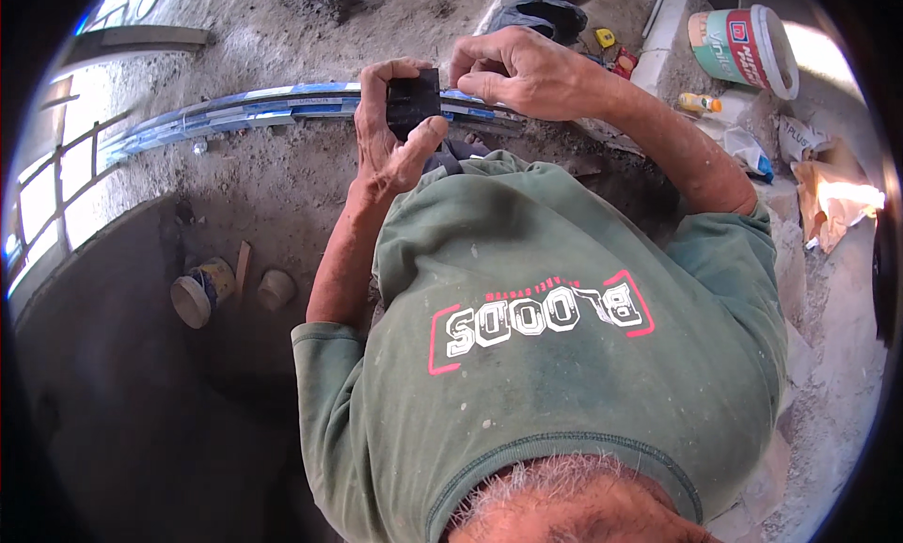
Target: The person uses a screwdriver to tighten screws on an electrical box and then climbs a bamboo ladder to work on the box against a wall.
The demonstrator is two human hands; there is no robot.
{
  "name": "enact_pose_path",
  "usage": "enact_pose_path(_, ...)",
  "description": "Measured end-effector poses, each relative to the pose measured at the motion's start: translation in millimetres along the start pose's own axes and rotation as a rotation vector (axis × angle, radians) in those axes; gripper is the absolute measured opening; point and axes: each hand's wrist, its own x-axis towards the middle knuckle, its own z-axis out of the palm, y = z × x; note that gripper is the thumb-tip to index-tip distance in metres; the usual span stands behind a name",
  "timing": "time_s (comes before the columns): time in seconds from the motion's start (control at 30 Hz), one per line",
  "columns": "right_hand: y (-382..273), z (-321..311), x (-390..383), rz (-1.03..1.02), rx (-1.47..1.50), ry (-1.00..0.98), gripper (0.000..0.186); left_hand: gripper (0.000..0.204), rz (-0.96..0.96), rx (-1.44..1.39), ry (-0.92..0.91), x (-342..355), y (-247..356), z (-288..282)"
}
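Observation:
My left hand (390,134) is closed round a flat, dark, boxy black object (414,103), thumb on its near side and fingers along its far side. I cannot make out its exact kind. Just to the right of it is my right hand (517,73), its fingers bent and drawn together in a pinch near the object's right edge. Whatever may be between those fingertips is too small to see. Long strips with blue and white film (254,108) lie on the ground behind and beneath my hands, bent by the lens.
Two small tubs (200,294) (276,289) and a wood piece (244,266) lie lower left. At right are a paint bucket (738,49), a small yellow bottle (699,102) and torn brown paper (828,200). A yellow tape measure (605,37) sits by a black bag (541,18).

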Motion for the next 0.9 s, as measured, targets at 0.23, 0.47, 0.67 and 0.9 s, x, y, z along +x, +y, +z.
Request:
enact_pose_path(0.23,-1,-16,-10,0.425,0.457,-0.189,0.023,0.062,0.112,0.074,-0.080,5,-2,5)
enact_pose_path(0.47,-3,3,-14,0.003,-0.004,0.108,0.014,0.061,0.073,-0.010,-0.033,6,2,10)
enact_pose_path(0.67,-1,9,-15,-0.585,-0.903,0.202,0.018,0.037,-0.531,-0.770,-0.029,2,-1,12)
enact_pose_path(0.9,2,-4,-3,-0.492,-0.772,0.225,0.020,0.042,-0.661,-1.247,-0.191,12,0,-3)
